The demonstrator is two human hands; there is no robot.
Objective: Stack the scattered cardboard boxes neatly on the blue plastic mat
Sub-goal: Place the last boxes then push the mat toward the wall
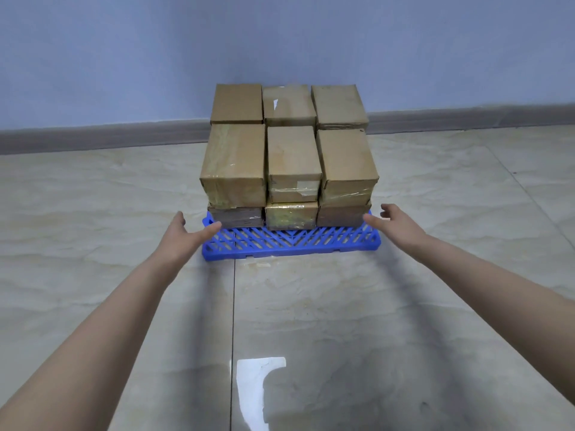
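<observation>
Several brown cardboard boxes stand stacked in two layers, three across, on the blue plastic mat by the wall. A bare strip of the mat's lattice shows in front of the stack. My left hand reaches toward the stack's lower left corner, fingers straight, the thumb near the mat's left edge. My right hand is spread open beside the lower right corner, its thumb close to the bottom right box. Neither hand holds anything.
The floor is pale glossy tile with a bright light reflection near me. A grey skirting board and a blue-grey wall stand right behind the stack.
</observation>
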